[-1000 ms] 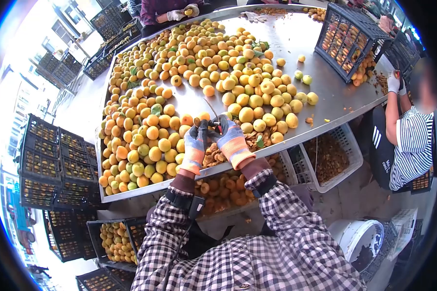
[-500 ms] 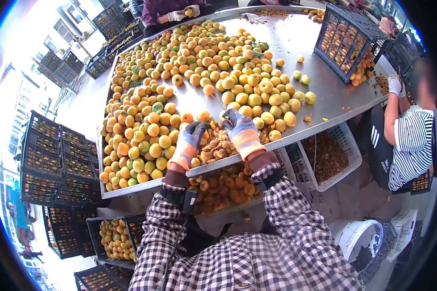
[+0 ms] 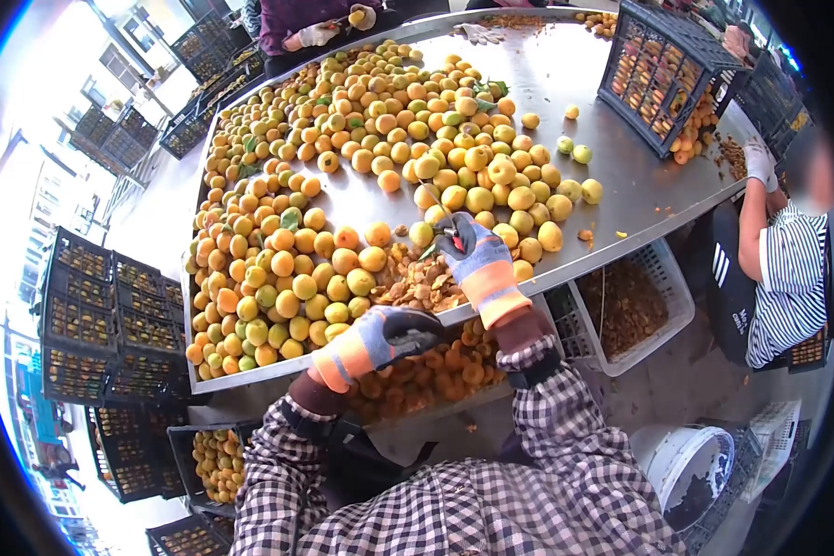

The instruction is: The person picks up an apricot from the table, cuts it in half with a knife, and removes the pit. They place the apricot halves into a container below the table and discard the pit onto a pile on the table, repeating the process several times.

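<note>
My right hand (image 3: 477, 264), in an orange and grey-blue glove with dark fingers, is closed round a small knife (image 3: 456, 242) with a red handle; its thin blade points up and left over the apricots. Brown scraps (image 3: 417, 281) lie by it at the near edge of the metal table (image 3: 547, 93). My left hand (image 3: 380, 341), gloved alike, is just below the table edge with its fingers stretched to the right, above a container of split apricots (image 3: 426, 375). I see no fruit in it. Whole yellow-orange apricots (image 3: 287, 269) cover the left and middle of the table.
A black crate of fruit (image 3: 653, 79) lies tipped on the table's right. Below stands a white basket of brown scraps (image 3: 635, 306). Stacked crates (image 3: 111, 306) are at left, a white bucket (image 3: 695, 473) at lower right. A co-worker in stripes (image 3: 788, 278) sits at right; another person's gloved hands (image 3: 320, 34) are across.
My left hand has moved from the scraps down and toward me, past the table edge, and its fingers have straightened. My right hand has shifted slightly right and down with the knife.
</note>
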`<state>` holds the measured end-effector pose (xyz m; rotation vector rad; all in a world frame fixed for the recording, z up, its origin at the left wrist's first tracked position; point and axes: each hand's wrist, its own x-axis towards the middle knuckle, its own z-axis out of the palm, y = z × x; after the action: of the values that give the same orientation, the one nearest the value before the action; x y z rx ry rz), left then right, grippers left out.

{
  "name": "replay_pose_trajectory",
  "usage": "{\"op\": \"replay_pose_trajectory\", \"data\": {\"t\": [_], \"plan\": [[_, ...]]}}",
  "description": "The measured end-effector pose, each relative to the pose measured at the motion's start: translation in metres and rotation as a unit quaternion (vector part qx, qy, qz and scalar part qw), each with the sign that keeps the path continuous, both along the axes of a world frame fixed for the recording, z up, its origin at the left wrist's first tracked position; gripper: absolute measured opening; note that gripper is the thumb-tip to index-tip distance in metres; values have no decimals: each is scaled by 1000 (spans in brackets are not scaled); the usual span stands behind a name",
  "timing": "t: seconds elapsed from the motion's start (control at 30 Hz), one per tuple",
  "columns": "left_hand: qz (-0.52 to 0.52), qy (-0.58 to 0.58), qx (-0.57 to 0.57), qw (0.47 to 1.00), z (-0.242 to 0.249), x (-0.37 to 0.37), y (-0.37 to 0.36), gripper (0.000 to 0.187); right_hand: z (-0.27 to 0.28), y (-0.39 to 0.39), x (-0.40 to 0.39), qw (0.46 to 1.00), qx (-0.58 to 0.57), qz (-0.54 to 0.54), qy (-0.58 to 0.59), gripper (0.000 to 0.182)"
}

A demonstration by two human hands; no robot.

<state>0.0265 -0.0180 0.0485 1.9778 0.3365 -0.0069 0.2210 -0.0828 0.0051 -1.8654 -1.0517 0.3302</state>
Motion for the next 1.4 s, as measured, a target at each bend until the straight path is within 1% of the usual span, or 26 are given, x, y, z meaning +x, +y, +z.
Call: {"op": "replay_pose_trajectory", "data": {"t": [0.03,0.07,0.1,0.13,0.17,0.2,0.23,0.27,0.33,0.47,0.53,0.6,0.67,0.7,0.73,0.8,0.83,0.87,0.97,1.07,1.1,1.13,1.2,1.27,1.33,1.4], "plan": [[14,14,9,1000,8,8,7,23,-3,-1,3,1000,21,0,1,21],[32,-43,46,997,-6,16,29,20,-6,0,4,999,41,-1,2,21],[107,-26,78,991,1,33,43,18,-1,-3,5,998,54,2,8,20],[145,-53,252,955,-26,46,75,19,-1,-3,7,999,54,0,6,20],[210,-75,297,928,-61,63,115,21,-3,-3,8,998,64,3,24,20],[273,-56,358,891,-64,83,134,27,-4,-3,9,996,75,6,40,19],[332,30,375,865,-69,103,156,41,-7,-3,9,996,79,3,51,18],[347,100,423,831,-80,117,182,59,-11,0,8,995,87,0,38,19],[322,237,409,820,-81,140,204,69,-11,-1,7,996,68,-3,51,21],[345,244,370,827,-104,157,217,69,-8,-5,9,999,38,-11,0,25],[363,144,354,850,-110,149,213,57,-15,-2,11,998,46,0,32,26],[345,45,318,882,-115,135,212,54,-11,-2,10,996,55,15,65,27],[346,-118,123,922,-134,124,217,48,-4,-4,6,997,-15,27,64,30],[327,-193,-56,923,-109,112,191,56,-10,-3,4,996,-13,36,75,31],[288,-225,-80,927,-92,99,172,61,-12,-3,1,996,-11,42,77,31],[214,-311,-7,926,-80,81,156,66,-16,-2,-7,999,19,37,34,31],[221,-250,-41,942,-67,65,141,67,-30,-1,-11,996,75,53,15,32],[238,-240,-87,937,-59,54,127,66,-35,-2,-14,995,75,62,17,32],[237,-262,-106,930,-40,27,103,65,-24,-8,-29,985,117,113,62,33],[253,-277,-37,926,-38,10,90,61,-31,-11,-39,985,95,138,34,37],[249,-279,-16,927,-37,6,88,59,-34,-11,-43,976,108,160,99,42],[252,-281,-16,926,-38,2,85,59,-35,-13,-45,976,107,164,97,42],[267,-240,38,933,-25,0,74,59,-26,-19,-48,982,64,168,-56,45],[264,-257,18,930,-19,0,68,59,-32,-19,-50,983,64,165,-53,43],[259,-247,110,927,-18,1,68,53,-26,-21,-50,985,55,155,-54,40],[261,-236,141,925,-9,-1,62,52,-17,-23,-50,985,47,152,-66,39]]}}
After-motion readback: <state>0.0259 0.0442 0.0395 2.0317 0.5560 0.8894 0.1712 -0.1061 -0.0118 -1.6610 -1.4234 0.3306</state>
